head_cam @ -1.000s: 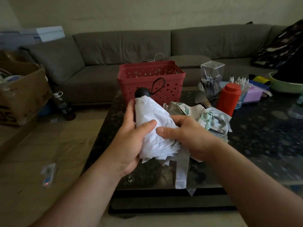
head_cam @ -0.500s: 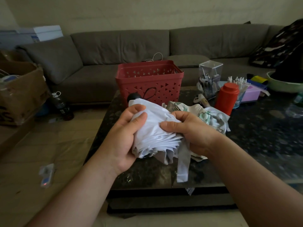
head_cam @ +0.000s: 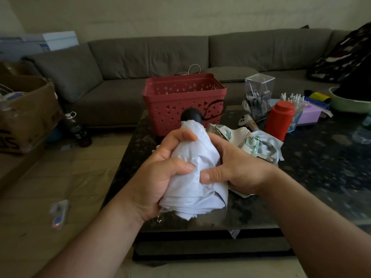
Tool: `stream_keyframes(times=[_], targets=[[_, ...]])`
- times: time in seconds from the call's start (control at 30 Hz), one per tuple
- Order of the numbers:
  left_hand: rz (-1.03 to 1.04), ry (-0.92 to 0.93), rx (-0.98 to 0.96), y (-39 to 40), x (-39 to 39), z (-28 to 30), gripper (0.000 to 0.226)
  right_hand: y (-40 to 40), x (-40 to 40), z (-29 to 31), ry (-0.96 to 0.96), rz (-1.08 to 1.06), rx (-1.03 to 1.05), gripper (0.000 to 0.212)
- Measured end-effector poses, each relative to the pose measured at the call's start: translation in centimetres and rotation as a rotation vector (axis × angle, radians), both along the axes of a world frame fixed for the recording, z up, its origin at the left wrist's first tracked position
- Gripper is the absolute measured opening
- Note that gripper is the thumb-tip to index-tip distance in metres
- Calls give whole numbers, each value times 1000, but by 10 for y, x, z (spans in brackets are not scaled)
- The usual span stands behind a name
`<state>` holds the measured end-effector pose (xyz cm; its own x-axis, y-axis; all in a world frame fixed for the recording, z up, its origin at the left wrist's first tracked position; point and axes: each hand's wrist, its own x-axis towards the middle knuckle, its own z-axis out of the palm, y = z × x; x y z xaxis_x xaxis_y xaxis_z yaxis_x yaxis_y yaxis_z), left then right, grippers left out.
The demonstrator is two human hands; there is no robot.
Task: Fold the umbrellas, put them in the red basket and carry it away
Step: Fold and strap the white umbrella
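I hold a collapsed white umbrella (head_cam: 195, 189) upright over the dark table, its black round handle (head_cam: 190, 116) and cord pointing at the red basket (head_cam: 183, 103). My left hand (head_cam: 160, 175) grips the bunched fabric from the left. My right hand (head_cam: 234, 167) grips it from the right, thumb pressed into the cloth. A second umbrella (head_cam: 247, 144), white with a green print, lies on the table just behind my right hand. The red basket stands at the table's far edge and looks empty.
On the dark stone table (head_cam: 321, 167): a red bottle (head_cam: 280, 122), a clear pen holder (head_cam: 258, 97), a purple box (head_cam: 309, 115), a green bowl (head_cam: 349, 101). A grey sofa (head_cam: 160, 61) runs behind. A cardboard box (head_cam: 26, 111) and a bottle (head_cam: 77, 129) stand on the floor at left.
Both hands have wrapped tighter round the white umbrella and turned it more upright. The handle now stands up in front of the basket; the loose strap no longer hangs below.
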<state>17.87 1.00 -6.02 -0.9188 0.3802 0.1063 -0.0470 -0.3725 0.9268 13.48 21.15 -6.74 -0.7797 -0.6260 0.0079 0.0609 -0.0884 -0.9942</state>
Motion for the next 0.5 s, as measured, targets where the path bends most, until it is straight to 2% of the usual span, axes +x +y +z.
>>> stream_keyframes(times=[0.1,0.3,0.4,0.5], targets=[[-14,39,25,-1,-3,1,50,-3,2,1,38,-27,-60,79],[-3,52,6,-6,-9,-5,51,-5,4,3,127,-121,2,76],[133,133,-69,-12,-12,-8,63,-7,6,5,135,-166,-11,75],[321,181,-154,-10,-13,-7,51,-10,7,5,151,-231,-51,67]])
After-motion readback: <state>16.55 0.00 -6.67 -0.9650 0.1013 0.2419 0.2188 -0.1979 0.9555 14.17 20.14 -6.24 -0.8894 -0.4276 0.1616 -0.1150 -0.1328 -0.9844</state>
